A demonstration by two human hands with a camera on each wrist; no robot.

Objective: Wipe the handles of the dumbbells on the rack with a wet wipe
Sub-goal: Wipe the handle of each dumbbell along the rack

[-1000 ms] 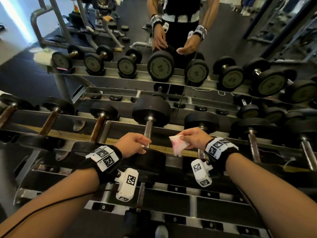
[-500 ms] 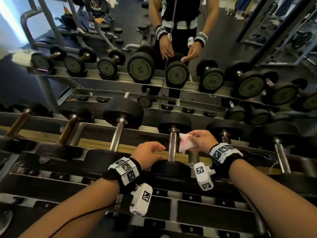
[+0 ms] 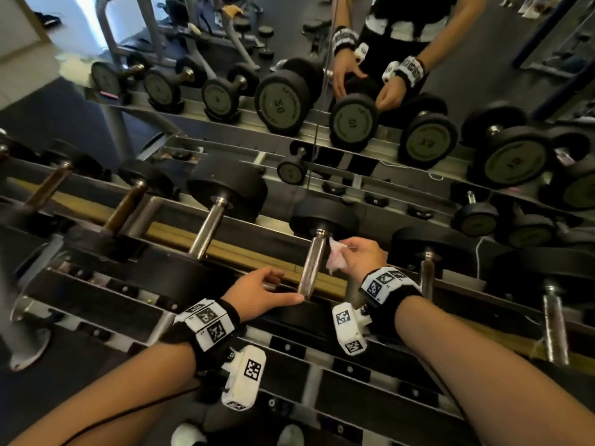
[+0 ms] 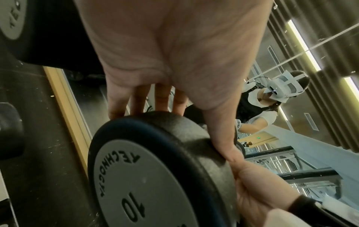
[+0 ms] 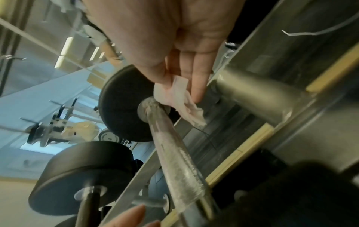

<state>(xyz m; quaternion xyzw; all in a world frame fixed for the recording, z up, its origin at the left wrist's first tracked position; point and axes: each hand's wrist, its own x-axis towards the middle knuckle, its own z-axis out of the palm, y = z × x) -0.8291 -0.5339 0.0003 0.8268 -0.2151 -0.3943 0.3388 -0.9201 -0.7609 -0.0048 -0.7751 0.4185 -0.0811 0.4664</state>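
Observation:
A dumbbell marked 10 lies on the rack's top tier, its steel handle running away from me. My left hand grips its near black head, fingers over the far edge and thumb along the side. My right hand pinches a crumpled pale pink wet wipe between thumb and fingers. The wipe touches the right side of the handle at its far end, by the collar and the far head.
More dumbbells lie on the rack: a larger one on the left, rusty-handled ones further left, others on the right. A mirror behind reflects the rack and a person. A lower tier sits below my wrists.
Both hands have shifted right from the larger dumbbell to the one marked 10. My left hand now holds its near head, and the wipe has come against the handle's far end.

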